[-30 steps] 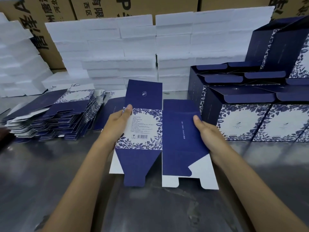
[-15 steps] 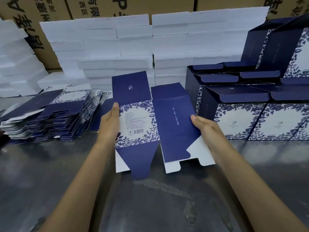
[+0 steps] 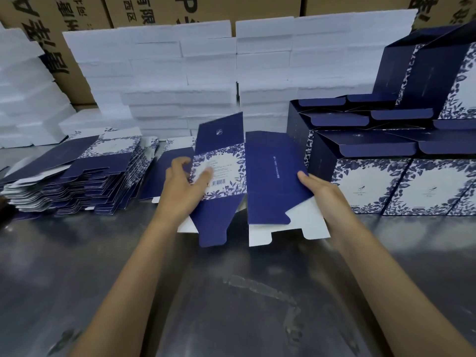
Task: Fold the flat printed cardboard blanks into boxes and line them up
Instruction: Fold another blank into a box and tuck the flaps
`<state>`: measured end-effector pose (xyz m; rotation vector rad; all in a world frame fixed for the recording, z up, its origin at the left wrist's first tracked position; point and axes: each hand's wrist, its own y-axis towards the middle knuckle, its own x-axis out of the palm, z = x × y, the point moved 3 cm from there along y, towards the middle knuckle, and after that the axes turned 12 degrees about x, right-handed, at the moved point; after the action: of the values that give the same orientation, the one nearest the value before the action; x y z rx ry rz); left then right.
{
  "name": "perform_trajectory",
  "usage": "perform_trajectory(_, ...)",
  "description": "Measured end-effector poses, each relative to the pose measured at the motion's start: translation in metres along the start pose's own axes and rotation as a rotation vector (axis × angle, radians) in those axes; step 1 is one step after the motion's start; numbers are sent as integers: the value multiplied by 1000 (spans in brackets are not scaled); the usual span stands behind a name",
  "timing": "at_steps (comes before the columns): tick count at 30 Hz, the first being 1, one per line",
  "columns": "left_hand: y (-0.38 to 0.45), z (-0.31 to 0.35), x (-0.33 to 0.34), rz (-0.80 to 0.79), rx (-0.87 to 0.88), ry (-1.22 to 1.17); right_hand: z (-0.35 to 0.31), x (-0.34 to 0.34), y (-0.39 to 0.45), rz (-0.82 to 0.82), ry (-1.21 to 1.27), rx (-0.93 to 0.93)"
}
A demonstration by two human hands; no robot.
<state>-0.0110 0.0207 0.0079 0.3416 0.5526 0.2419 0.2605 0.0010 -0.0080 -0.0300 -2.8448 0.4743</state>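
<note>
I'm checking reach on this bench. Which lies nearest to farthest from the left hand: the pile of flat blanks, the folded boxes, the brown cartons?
From the left hand:
1. Pile of flat blanks, just left.
2. Folded boxes, right.
3. Brown cartons, behind everything.

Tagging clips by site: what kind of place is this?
Likely a packaging workshop or warehouse: a stack of flat blanks, rows of folded boxes, and white foam blocks piled against shipping cartons.
</note>
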Motion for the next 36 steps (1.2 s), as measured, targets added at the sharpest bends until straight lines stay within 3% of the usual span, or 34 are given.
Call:
perform_trajectory(2, -2, 9, 2, -171, 68, 6, -3, -1, -1, 11, 27, 18)
perform_trajectory(6, -18, 19, 17, -661, 82, -150, -4, -4, -4, 29, 43, 64)
perform_trajectory(7, -22, 21, 22, -706, 101, -143, -3, -3, -4, 16, 64, 74)
perform_trajectory(13, -22, 34, 29, -424, 258, -279, -1, 16, -10, -210, 64, -70)
perform_trajectory(17, -19, 38, 18, -338, 209, -306, 0, 17, -7, -309, -176, -190)
perform_trajectory(22, -24, 43, 20, -362, 214, -331, 8, 15, 1, -173, -402, -263)
perform_trajectory(27, -26, 47, 25, -263, 192, -342, 19, 15, 6, 69, -555, -362)
perform_trajectory(36, -37, 57, 36, -133, 323, -220, 21, 13, 11, 159, -666, -432)
